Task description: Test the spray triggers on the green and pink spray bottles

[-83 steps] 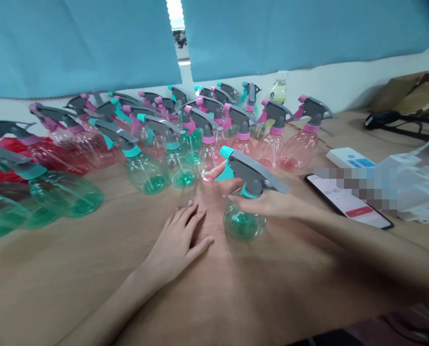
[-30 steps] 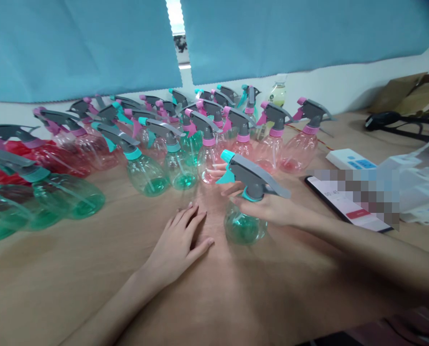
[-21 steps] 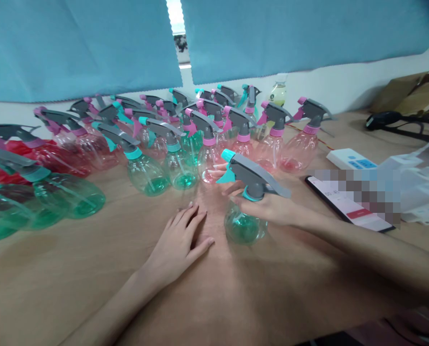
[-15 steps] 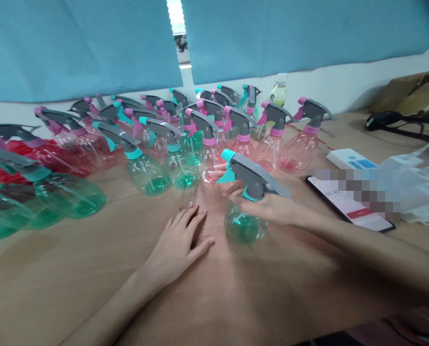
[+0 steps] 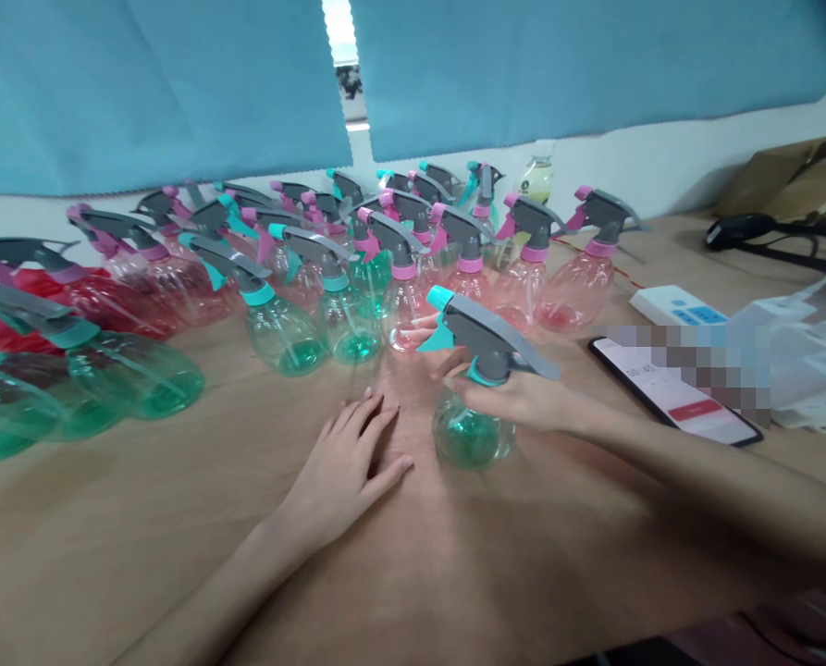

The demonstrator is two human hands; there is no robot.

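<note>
A green spray bottle [image 5: 474, 433] with a grey and turquoise trigger head stands upright on the wooden table [image 5: 385, 592]. My right hand [image 5: 527, 400] is wrapped around it just below the turquoise collar; part of the fingers goes behind the bottle, and some fingertips show beyond it to the left. Palm down on the wood, my left hand [image 5: 339, 462] rests to the left of that bottle with its fingers apart and nothing in them. Closest beyond the hands are a clear green spray bottle [image 5: 349, 324] and a pink one [image 5: 404, 310].
Several more green and pink spray bottles crowd the back and left, among them green ones [image 5: 135, 375] at the left edge. To the right lie a phone [image 5: 662, 379], a white box with blue labels [image 5: 677, 305] and black-framed glasses [image 5: 759, 231]. Blue curtains [image 5: 177, 92] hang behind.
</note>
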